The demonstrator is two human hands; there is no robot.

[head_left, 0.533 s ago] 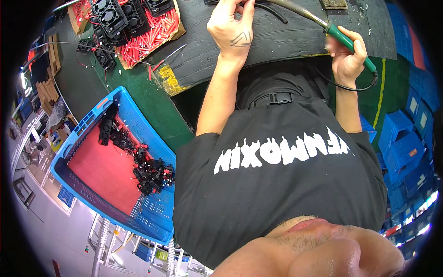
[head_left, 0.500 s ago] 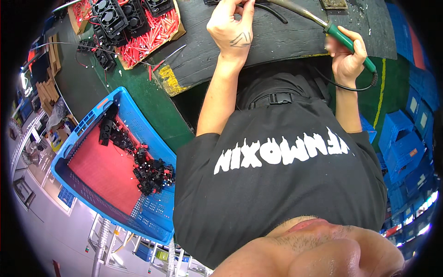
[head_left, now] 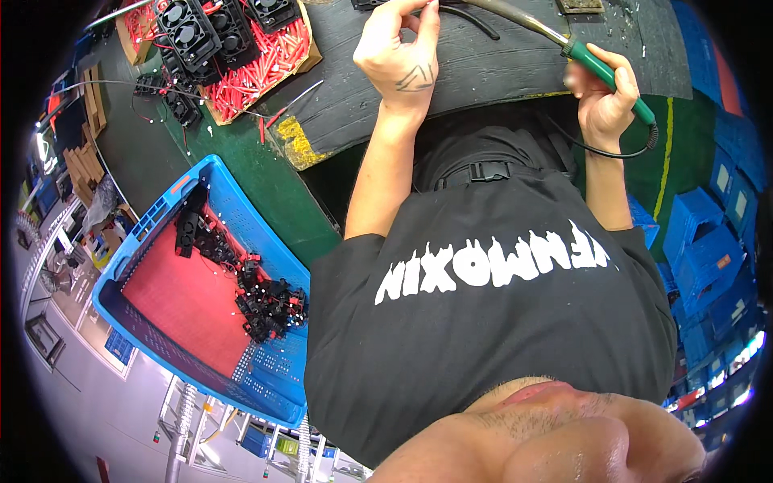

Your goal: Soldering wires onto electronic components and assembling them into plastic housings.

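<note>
My right hand (head_left: 605,97) is wrapped round the green handle of a soldering iron (head_left: 590,63). Its metal shaft slants up and left over the dark bench, and the tip lies beyond the upper edge. Thumb and fingers of my left hand (head_left: 400,52) are pinched together at the top of the picture; what they hold is too small or cut off to make out. Beside those fingers a black piece (head_left: 366,3) shows only in part at the edge. A thick black tube (head_left: 477,20) curves over the bench right of my left hand.
Black fans (head_left: 193,36) sit on a box of red sleeve-like pieces (head_left: 241,88) at the upper left. A thin red-handled tool (head_left: 291,107) lies near the bench corner. The blue crate (head_left: 262,211) at left holds fan assemblies (head_left: 270,306). A metal block (head_left: 581,5) lies upper right.
My left hand has shifted slightly left. The soldering iron in my right hand has moved very slightly left; both grips look the same.
</note>
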